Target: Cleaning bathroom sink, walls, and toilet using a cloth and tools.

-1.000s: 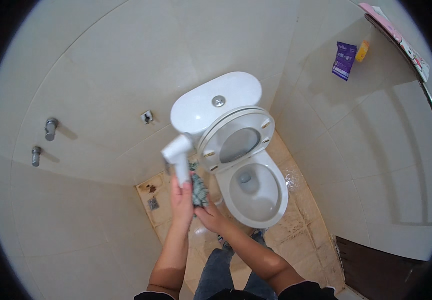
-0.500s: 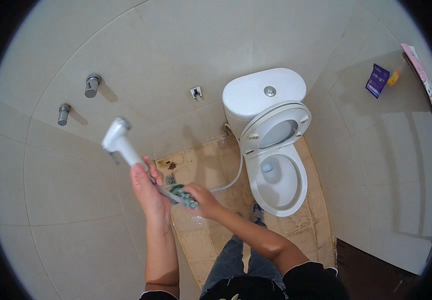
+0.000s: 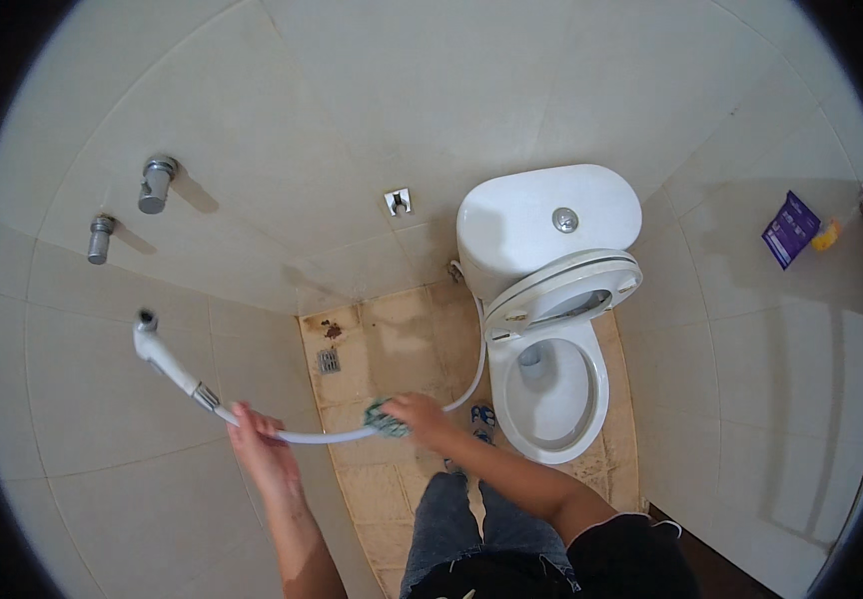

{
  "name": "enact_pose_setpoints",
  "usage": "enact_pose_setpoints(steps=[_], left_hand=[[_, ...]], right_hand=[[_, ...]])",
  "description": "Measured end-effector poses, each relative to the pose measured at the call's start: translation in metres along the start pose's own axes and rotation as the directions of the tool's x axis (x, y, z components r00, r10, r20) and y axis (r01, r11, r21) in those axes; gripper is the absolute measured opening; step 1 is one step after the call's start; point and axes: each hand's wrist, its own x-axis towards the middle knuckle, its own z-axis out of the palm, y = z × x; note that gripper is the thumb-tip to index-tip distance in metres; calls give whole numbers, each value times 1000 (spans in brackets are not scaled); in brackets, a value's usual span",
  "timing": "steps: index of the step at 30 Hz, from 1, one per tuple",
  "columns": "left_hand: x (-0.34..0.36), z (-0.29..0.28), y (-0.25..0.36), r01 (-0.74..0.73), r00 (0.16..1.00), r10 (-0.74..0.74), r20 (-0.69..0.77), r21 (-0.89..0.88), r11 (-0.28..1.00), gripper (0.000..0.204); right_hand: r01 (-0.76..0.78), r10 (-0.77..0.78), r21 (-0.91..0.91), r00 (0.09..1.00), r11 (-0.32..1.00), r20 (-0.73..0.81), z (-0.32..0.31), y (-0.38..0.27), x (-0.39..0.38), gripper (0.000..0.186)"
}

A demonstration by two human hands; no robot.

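A white handheld bidet sprayer (image 3: 164, 357) with a metal collar points up and left, joined to a flexible white hose (image 3: 327, 437). Just below the collar, my left hand (image 3: 264, 451) is closed on the hose. Farther along it, my right hand (image 3: 422, 419) presses a crumpled green-and-white cloth (image 3: 387, 419) against the hose. The cloth looks wrapped round the hose, but my fingers partly hide it. Beyond the cloth the hose curves up beside the toilet (image 3: 606, 374) to a wall valve (image 3: 454, 272).
The toilet seat is raised. A metal sprayer holder (image 3: 399, 203) and two chrome taps (image 3: 157, 186) are fixed to the wall. A floor drain (image 3: 328, 361) lies in the tan tiles. On the right wall hangs a purple packet (image 3: 791, 231) beside a small orange-yellow object (image 3: 826, 236).
My left hand has shifted from the sprayer's lower end down onto the hose. The sprayer has dropped lower and left. My right hand and the cloth have slid along the hose, away from the sprayer.
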Motion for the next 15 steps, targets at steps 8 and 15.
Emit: enact_pose_setpoints(steps=[8,15], left_hand=[[-14,-83,-57,236,936,-274,-222,-181,955,27],[-24,-179,-96,288,856,-352,-380,-217,933,34]], right_hand=[[-26,25,53,999,998,25,39,35,-21,37],[-766,980,639,-68,70,-188,138,115,-75,64]])
